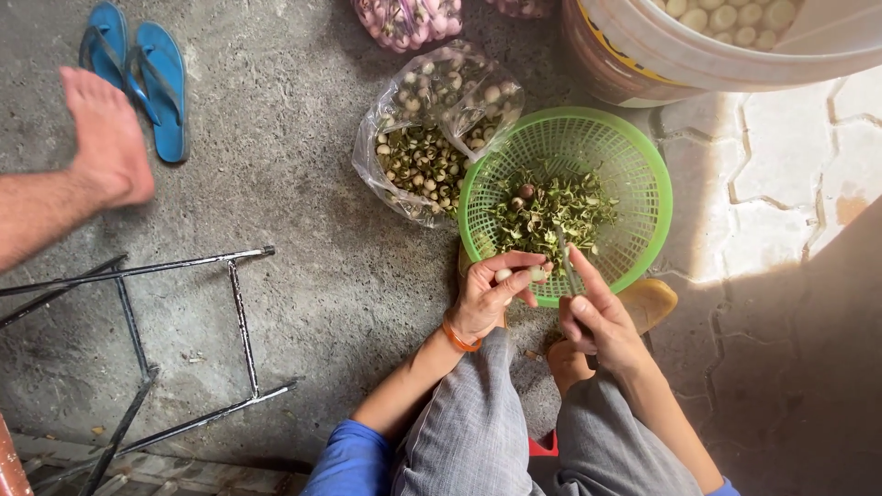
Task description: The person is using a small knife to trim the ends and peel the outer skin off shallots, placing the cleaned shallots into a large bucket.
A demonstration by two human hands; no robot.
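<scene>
Left hand (491,294) at centre frame, fingers (519,266) closed around a small pale seed (503,274), held over the near rim of the green basket (634,174). Right hand (597,317) just beside it, fingers wrapped on a thin knife (564,262), blade pointing toward the seed; whether the tip touches it cannot be told. Basket holds green husk scraps (551,209). Clear bag (432,138) of unpeeled seeds sits left of the basket. White bucket (698,50), upper right, cut off by the frame. Another person's foot (108,138) at upper left, near blue sandals (147,73).
</scene>
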